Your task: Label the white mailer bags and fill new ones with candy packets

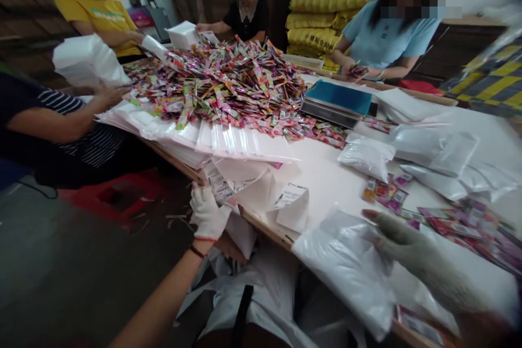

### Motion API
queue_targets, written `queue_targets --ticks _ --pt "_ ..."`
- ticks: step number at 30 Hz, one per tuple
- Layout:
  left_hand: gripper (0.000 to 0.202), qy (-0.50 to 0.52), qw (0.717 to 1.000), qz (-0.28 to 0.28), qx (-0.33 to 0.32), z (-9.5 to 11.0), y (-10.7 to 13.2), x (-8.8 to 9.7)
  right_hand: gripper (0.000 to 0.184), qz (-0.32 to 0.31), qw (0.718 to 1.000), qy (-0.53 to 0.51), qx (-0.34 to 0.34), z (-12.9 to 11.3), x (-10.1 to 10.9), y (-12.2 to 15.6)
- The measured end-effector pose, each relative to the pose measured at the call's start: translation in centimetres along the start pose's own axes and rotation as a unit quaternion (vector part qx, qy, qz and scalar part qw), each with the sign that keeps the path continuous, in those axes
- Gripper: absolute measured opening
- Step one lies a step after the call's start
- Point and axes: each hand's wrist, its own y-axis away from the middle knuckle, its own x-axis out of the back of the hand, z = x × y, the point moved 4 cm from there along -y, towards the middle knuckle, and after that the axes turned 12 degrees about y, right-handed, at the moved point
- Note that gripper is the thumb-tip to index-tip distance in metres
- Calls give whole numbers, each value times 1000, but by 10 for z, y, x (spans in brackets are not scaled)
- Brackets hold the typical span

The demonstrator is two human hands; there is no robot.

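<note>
Handling the white pouch (pixel 345 269): soft, puffed plastic with creases across it; I judge it fairly light, with a filling apt to shift if lifted by one end.
Pouch place: near right of the bench (pixel 322 174), lying across the near edge, just left of the right hand.
Right hand (pixel 420 261): gloved, blurred, fingers loosely stretched along the pouch's right side; thumb hidden, so I cannot tell whether it grips.
Left hand (pixel 209 215): gloved, fingers partly curled at the label strip (pixel 218 180) by the near edge; I cannot tell whether it is pinched.
Pouch skin: shiny, likely slippery; whole fingers seem surer than tips.
Best hold: broadly, by both sides or with a palm beneath; one corner alone would probably let the contents slump.
Label strip: thin, folded paper, likely to crease; take it by its edges.
Loose sachets (pixel 473 217): glossy, to the right, beyond the right hand; probably light and quick to slide.
</note>
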Motion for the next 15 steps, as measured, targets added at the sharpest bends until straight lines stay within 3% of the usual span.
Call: queue_targets --ticks 2,3,4,6,8,11,13,15 --pt "85 71 990 -24 116 -9 8 -2 55 81 995 51 -7 3 19 -1" --pt "81 122 977 -40 170 -10 14 -2 52 101 994 41 -10 -3 19 2" --pt "77 178 958 -51 218 -9 21 0 48 94 995 10 -10 -15 10 8" --pt "71 287 912 -65 285 2 39 9 38 25 996 -83 -4 -49 -26 25" --pt "71 351 881 -101 302 21 59 25 31 -80 987 -141 14 -88 -73 47" --pt "76 400 837 -230 293 55 90 48 49 -185 935 -300 30 -131 -131 74" --pt "77 449 774 -341 289 75 107 56 52 -188 912 -365 12 -139 -150 82" --pt "72 510 694 -409 301 88 113 57 45 -173 916 -361 -11 -134 -158 87"
